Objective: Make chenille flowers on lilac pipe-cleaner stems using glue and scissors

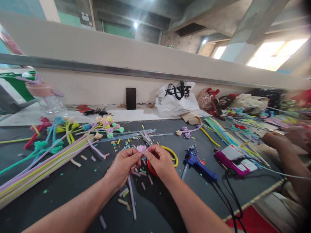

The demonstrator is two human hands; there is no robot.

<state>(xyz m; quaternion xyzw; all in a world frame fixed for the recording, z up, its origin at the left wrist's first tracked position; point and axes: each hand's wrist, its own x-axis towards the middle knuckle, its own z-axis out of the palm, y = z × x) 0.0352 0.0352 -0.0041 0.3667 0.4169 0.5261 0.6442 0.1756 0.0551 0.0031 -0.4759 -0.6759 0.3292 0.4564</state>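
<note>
There is 1 lilac looped piece [141,148], 1 pair of scissors [146,139], 1 blue glue gun [199,165], 1 black phone [131,98], 1 white bag with black handles [177,105], 1 jar with a pink lid [50,100] and 1 magenta power strip [224,161]. Overhead are 2 lit lamps [135,25]. At least 2 clear sticks [162,134] lie out; the fuzzy stems [48,158], fuzzy flowers [107,124] and cut scraps [123,192] number well over 3 each, too crowded for exact counts.
</note>
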